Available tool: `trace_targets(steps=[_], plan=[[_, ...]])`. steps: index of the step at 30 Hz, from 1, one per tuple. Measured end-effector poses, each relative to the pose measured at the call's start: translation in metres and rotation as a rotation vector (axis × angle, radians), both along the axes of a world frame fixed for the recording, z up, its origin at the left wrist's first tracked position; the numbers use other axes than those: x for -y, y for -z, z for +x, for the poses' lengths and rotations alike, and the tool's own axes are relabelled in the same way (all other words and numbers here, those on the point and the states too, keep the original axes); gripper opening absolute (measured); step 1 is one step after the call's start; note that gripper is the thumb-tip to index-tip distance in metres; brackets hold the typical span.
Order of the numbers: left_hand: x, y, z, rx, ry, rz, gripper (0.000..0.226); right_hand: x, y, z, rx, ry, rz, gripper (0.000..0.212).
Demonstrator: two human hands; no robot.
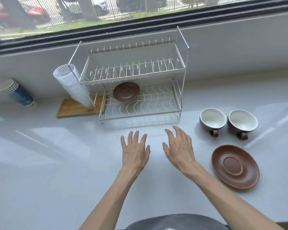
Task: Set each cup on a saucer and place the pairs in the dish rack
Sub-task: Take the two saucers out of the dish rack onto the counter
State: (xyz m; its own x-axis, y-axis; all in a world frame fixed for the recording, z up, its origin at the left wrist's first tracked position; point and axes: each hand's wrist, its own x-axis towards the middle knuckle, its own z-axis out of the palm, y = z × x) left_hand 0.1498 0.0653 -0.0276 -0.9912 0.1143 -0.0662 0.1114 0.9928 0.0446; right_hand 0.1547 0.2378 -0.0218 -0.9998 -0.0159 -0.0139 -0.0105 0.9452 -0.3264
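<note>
Step in hand: judged to be the reach for a cup, since one saucer [126,91] already lies bare on the lower shelf of the dish rack [140,112].
How to do it well: take a cup by its bowl or handle, lift it clear of its neighbour, and lower it centred in the ring of a saucer so it sits flat on the wavy wires.
Left hand [134,152]: fingers spread and nearly straight, holding nothing, over the desk [56,163] just in front of the rack.
Right hand [178,146]: fingers loosely fanned, slightly bent, holding nothing.
Near cup [212,120]: upright on the desk, right of the rack, up and to the right of the right hand, apart from it.
Far cup [242,121]: just beside the first, handle toward the person.
Second saucer [234,166]: flat on the desk below the cups, right of the right wrist, untouched.
</note>
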Motion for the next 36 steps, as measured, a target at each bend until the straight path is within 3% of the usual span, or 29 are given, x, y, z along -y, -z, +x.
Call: trace_targets(steps=[9, 28, 33, 36], plan=[[0.058, -0.019, -0.048, -0.062, -0.09, 0.026, 0.053, 0.048, -0.018, -0.056, -0.029, -0.043, 0.022, 0.053], [0.095, -0.032, -0.204, -0.09, -0.177, 0.245, 0.054, 0.113, -0.025, -0.208, -0.035, -0.076, 0.021, 0.049], [0.103, -0.027, -0.244, -0.056, -0.281, 0.272, 0.04, 0.12, -0.025, -0.247, -0.004, -0.075, 0.072, 0.037], [0.105, -0.023, -0.26, -0.053, -0.301, 0.344, 0.041, 0.124, -0.025, -0.267, 0.026, -0.055, 0.015, 0.043]])
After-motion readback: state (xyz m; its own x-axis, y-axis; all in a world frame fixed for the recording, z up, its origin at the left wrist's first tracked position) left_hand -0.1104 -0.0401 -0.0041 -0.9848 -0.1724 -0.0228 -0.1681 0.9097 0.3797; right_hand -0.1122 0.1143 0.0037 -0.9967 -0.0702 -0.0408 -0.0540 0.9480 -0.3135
